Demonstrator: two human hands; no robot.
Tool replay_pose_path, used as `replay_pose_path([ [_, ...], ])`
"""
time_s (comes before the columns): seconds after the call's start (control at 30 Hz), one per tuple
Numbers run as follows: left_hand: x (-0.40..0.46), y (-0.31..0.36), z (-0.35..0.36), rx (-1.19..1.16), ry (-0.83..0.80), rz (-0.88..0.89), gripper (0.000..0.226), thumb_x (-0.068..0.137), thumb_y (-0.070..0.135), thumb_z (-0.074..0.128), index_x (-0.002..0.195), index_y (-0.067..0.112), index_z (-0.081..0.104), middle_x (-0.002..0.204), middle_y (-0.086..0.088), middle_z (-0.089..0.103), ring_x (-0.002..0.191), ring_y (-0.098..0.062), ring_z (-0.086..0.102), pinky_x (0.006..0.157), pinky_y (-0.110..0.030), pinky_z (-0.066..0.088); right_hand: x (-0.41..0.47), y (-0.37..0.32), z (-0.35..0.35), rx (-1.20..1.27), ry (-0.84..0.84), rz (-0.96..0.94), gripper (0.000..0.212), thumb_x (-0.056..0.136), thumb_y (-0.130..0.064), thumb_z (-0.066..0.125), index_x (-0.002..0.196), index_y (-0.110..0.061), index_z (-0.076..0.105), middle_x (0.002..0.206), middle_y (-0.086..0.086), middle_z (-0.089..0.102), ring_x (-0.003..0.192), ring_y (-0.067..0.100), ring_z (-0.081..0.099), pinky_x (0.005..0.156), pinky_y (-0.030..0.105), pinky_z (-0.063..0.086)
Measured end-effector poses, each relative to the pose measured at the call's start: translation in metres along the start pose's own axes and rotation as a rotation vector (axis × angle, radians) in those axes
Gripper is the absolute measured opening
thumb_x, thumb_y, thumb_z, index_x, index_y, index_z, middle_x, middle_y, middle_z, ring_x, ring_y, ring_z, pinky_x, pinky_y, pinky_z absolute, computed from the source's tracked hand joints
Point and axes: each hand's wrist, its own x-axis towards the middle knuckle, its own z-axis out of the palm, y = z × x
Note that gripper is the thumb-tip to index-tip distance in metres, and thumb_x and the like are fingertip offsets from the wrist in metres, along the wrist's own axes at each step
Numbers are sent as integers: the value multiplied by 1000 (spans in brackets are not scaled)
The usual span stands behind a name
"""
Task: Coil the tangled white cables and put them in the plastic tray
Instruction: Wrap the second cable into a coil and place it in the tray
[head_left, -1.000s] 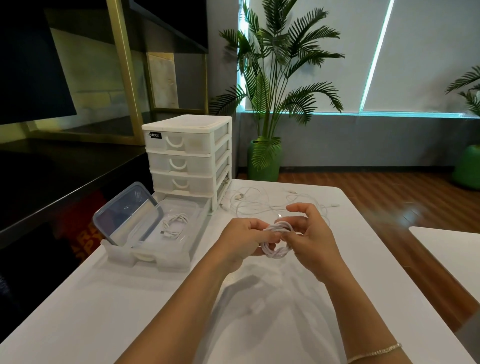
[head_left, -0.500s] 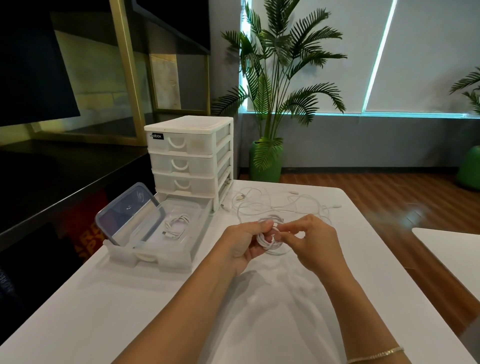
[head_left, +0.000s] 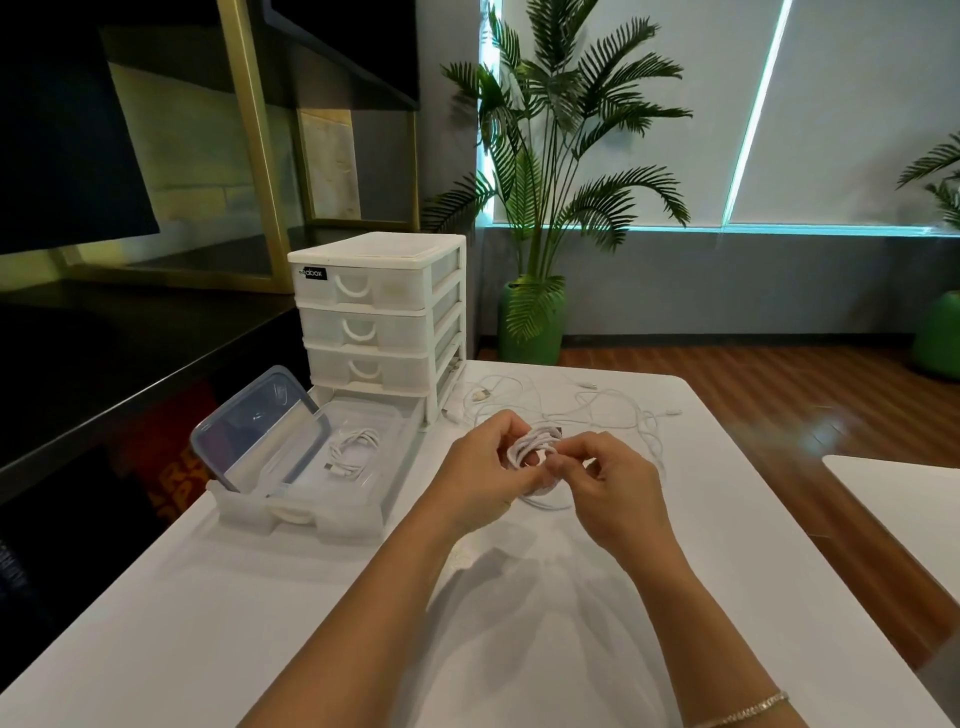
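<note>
— Right, hands?
— Left hand (head_left: 485, 470) and right hand (head_left: 605, 486) both pinch the coiled white cable (head_left: 535, 447), right of the plastic tray (head_left: 317, 514).
— Others?
— One coil (head_left: 350, 452) inside the tray; tangled cables (head_left: 587, 410) beyond it.

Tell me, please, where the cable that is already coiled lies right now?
In the head view, the coiled cable lies inside the pulled-out plastic tray at the left of the table, below the drawer unit and beside the clear lid.
</note>
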Motion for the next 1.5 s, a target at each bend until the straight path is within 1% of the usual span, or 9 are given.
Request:
replay_pose_path([
  [0.13, -2, 2, 1, 38, 4, 24, 21, 83, 31, 68, 91, 27, 50, 80, 11, 56, 70, -10, 53, 63, -16, 47, -1, -1, 5, 182, -20, 66, 11, 88, -18, 61, 82, -26, 66, 77, -7, 63, 67, 11, 55, 63, 30, 53],
  [0.2, -1, 3, 1, 83, 26, 26, 21, 85, 31, 66, 95, 27, 49, 82, 10, 56, 69, -10, 53, 62, -14, 46, -3, -4, 7, 259, -32, 103, 11, 89, -18, 59, 83, -26, 65, 77, -2, 65, 63, 13, 58, 54, 26, 54],
  [0.4, 0, 4, 3, 116, 44, 57, 22, 87, 32, 63, 101, 29, 48, 106, 3, 60, 84, -12, 56, 67, -12, 45, -5, -6, 10, 352, -12, 162, 14, 90, -19, 56, 81, -28, 60, 83, 0, 66, 73, 17, 63, 57, 27, 58],
  [0.63, 1, 2, -5, 16, -42, -5, 12, 87, 27, 64, 92, 28, 53, 96, 3, 61, 83, -12, 56, 78, -23, 49, -2, -9, 3, 385, -80, 225, 10, 92, -22, 52, 86, -20, 60, 85, 5, 66, 76, 18, 65, 53, 24, 56],
  [0.77, 2, -1, -6, -153, -69, -126, 8, 88, 24, 63, 85, 26, 56, 101, -6, 66, 99, -25, 64, 94, -37, 52, 0, -9, -7, 307, -175, 218, 17, 93, -22, 52, 84, -12, 62, 82, 9, 66, 71, 17, 64, 55, 27, 57],
  [1.0, 2, -10, 6, -77, 67, -171, 13, 81, 25, 69, 88, 15, 64, 91, -7, 69, 87, -23, 68, 82, -41, 58, -3, -9, -7, -40, -148, 55, 7, 85, -14, 62, 81, -19, 61, 76, 0, 66, 71, 18, 66, 74, 34, 57],
  [1.07, 2, -9, 6, -133, 78, -194, 8, 81, 20, 68, 89, 19, 65, 95, -8, 69, 90, -25, 67, 83, -42, 58, -3, -10, -5, -93, -130, 11, 6, 85, -16, 63, 82, -21, 61, 76, -3, 64, 73, 15, 64, 75, 29, 54],
  [1.2, 3, -6, 8, -232, 51, -258, 24, 81, 11, 65, 106, 10, 67, 105, -10, 68, 89, -25, 67, 84, -41, 57, -3, -7, -3, -148, -11, -75, 6, 86, -14, 62, 90, -15, 67, 78, -6, 58, 67, 5, 53, 61, 5, 38],
  [1.5, 2, -2, 4, -303, -36, -203, 17, 83, 5, 65, 89, 20, 60, 94, -3, 64, 82, -17, 62, 70, -27, 59, 0, -1, -1, -167, 92, -81, 13, 89, -5, 55, 93, -9, 67, 83, -2, 58, 76, 11, 51, 62, 4, 34],
])
